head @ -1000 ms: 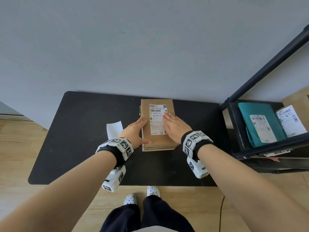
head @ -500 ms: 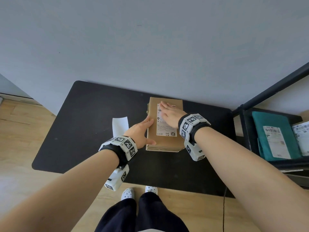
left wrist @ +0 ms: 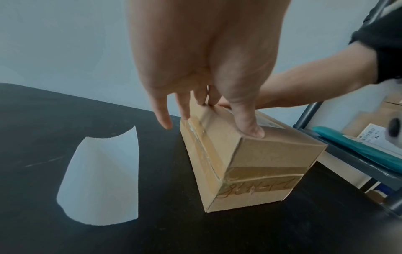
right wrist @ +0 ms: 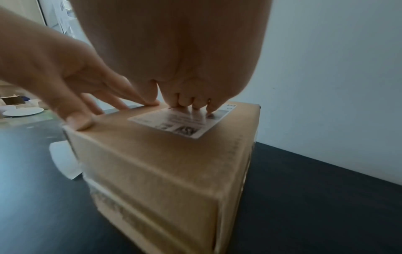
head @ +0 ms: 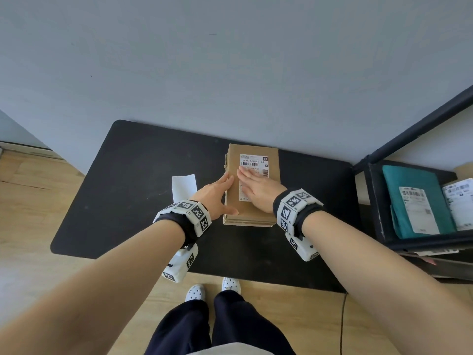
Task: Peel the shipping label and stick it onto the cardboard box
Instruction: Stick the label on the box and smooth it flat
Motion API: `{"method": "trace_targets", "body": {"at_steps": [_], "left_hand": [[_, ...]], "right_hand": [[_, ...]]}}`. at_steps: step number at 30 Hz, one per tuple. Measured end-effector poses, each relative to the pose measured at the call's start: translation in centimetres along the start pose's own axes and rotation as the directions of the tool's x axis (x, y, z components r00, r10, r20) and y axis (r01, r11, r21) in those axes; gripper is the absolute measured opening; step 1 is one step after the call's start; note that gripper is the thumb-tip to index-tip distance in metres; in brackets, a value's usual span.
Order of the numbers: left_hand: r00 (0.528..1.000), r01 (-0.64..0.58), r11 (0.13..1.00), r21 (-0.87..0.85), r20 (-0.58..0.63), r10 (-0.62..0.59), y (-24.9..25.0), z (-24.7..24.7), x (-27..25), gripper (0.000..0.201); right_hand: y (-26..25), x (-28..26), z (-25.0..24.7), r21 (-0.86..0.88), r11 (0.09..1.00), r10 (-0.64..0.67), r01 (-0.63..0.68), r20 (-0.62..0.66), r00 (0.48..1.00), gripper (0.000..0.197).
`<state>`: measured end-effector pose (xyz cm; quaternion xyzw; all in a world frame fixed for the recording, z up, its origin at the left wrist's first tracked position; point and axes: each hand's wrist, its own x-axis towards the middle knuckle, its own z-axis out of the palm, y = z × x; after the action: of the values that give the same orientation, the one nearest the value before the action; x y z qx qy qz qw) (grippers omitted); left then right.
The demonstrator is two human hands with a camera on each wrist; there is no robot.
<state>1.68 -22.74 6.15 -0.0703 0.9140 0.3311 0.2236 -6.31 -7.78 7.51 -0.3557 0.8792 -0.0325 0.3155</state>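
Observation:
A brown cardboard box [head: 271, 180] [left wrist: 256, 159] [right wrist: 165, 165] stands on the black table [head: 143, 190]. A white shipping label [head: 253, 161] [right wrist: 185, 123] lies flat on its top face. My right hand [head: 256, 188] [right wrist: 191, 103] lies flat on the label with straight fingers pressing it down. My left hand [head: 217, 196] [left wrist: 208, 106] rests against the box's left edge, its thumb on the top near the front corner and its fingers straight along the side. The label's middle part is hidden under my right hand.
A blank white backing sheet [head: 184, 187] [left wrist: 102, 180] lies on the table left of the box. A black shelf rack [head: 384, 226] at the right holds a teal mailer bag [head: 414, 198] and other labelled parcels. A grey wall runs behind the table.
My right hand slid up the label toward its far end, then back down over its middle. The left hand stayed against the box's left side. The head view shifted.

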Motion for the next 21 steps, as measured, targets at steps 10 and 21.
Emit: {"method": "trace_targets", "body": {"at_steps": [10, 21], "left_hand": [[1.0, 0.009, 0.999, 0.053, -0.009, -0.009, 0.2, 0.0, 0.0, 0.094], [0.999, 0.042, 0.995, 0.095, 0.014, -0.043, 0.8, -0.2, 0.3, 0.101]], "right_hand": [[-0.9, -3.9, 3.6, -0.064, 0.996, -0.062, 0.058, -0.05, 0.997, 0.055], [0.9, -6.1, 5.3, -0.085, 0.996, -0.038, 0.028, -0.125, 0.991, 0.054]]}}
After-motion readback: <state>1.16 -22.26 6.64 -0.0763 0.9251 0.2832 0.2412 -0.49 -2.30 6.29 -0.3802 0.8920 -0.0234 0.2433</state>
